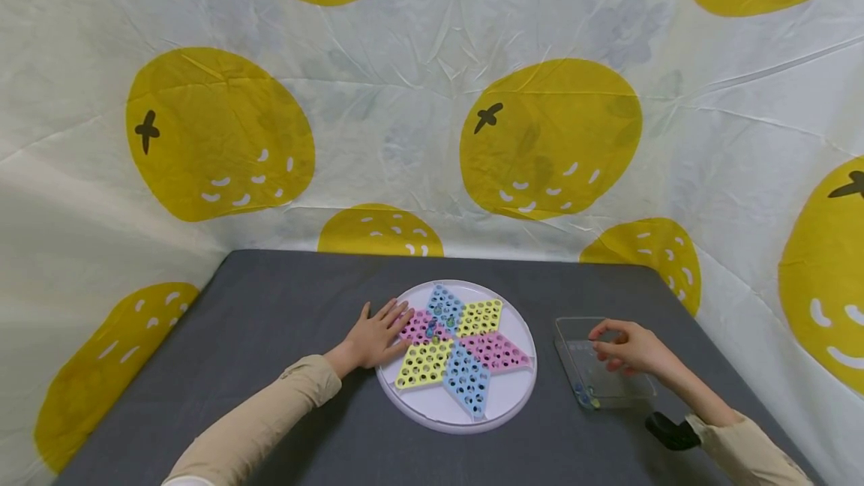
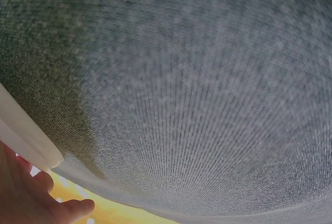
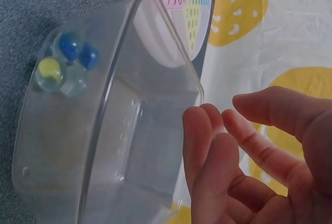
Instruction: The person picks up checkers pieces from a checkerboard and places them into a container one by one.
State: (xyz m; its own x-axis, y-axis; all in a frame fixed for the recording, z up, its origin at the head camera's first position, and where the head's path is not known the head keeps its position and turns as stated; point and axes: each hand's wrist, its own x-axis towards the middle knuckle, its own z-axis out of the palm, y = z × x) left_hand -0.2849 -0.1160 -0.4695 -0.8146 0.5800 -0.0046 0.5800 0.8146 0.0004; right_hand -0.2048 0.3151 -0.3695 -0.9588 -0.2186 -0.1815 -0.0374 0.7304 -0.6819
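A round white Chinese checkers board (image 1: 421, 405) with a pink, yellow and blue star of holes lies on the table. Several glass marbles (image 1: 433, 326) sit on its pink and blue points at the upper left. My left hand (image 1: 373, 337) rests at the board's left edge, fingers spread over the rim and the pink point. Over the clear plastic box (image 1: 613, 388), to the right of the board, hovers my right hand (image 1: 628, 349). Its fingers are loosely bent, thumb apart, nothing between them in the right wrist view. Blue, yellow and clear marbles (image 3: 72, 81) cluster in one corner of the box.
The dark grey table (image 1: 297, 283) ends at a hanging cloth (image 1: 391, 133) with yellow fruit prints, which also runs along both sides. A black strap-like piece (image 1: 671, 431) is at the right wrist, near the box's front corner.
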